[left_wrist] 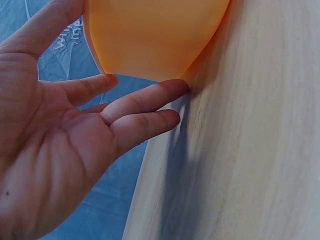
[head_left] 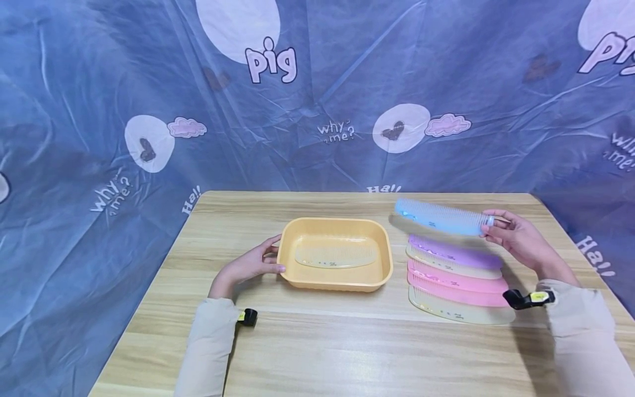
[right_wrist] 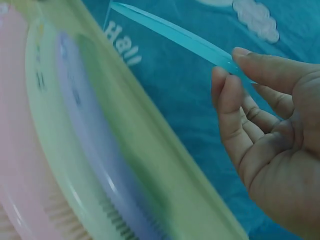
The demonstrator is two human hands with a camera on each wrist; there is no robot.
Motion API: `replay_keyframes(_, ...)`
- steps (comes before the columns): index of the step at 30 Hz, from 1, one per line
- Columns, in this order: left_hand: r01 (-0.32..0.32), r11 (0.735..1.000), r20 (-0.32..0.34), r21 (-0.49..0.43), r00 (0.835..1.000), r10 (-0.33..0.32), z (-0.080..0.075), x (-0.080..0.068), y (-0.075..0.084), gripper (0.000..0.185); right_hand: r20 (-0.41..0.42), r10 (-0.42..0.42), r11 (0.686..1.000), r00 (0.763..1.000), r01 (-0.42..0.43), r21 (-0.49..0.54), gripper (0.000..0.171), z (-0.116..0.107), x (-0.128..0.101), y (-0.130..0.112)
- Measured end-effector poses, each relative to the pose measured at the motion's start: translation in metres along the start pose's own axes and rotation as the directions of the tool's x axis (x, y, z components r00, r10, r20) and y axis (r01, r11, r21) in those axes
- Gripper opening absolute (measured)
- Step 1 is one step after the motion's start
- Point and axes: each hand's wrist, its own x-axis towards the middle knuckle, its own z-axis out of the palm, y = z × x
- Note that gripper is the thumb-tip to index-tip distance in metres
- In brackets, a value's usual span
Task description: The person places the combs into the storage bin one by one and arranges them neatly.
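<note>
The right wrist view is blurred over the comb stack, so the teeth and printing there are hard to read, and the stack runs off the frame's left and bottom edges. In the left wrist view only one rounded corner of the tray shows; the rest is cut off at the top. From the head view, the lower combs in the stack are partly covered by those above, and the clear comb inside the tray is faint against the tray floor. Both forearms leave the frame at the bottom.

The right hand pinches one end of the blue comb between thumb and fingertips, the other fingers loosely extended. The blue comb hangs in the air, roughly level, to the right of the tray and above the far end of the stack, clear of it. In the right wrist view the blue comb appears edge-on, leaving the right hand toward the upper left.

The left hand lies open on the counter at the tray's left side, fingers straight, their tips touching the tray's outer wall. The left wrist view shows the left hand with fingertips against the tray's corner, gripping nothing.

The stack lies on the counter just right of the tray.
</note>
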Motion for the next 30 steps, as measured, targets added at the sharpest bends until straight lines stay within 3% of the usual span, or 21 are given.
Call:
replay_keyframes(12,0.009,1.000,0.016,-0.022,1.000,-0.009,0.000,0.001,0.000,0.098,0.122,-0.063,0.994,0.991,0.051,0.099,0.043,0.035,0.014,-0.006)
replay_keyframes(20,0.000,1.000,0.019,-0.027,1.000,0.001,0.000,0.000,0.000,0.099,0.189,-0.045,0.999,0.981,0.038,0.039,0.044,0.062,0.022,-0.004)
replay_keyframes(30,-0.005,1.000,0.015,-0.012,1.000,0.005,0.000,0.000,0.001,0.098,0.169,0.050,0.991,0.984,-0.028,-0.131,0.038,0.095,0.035,0.007)
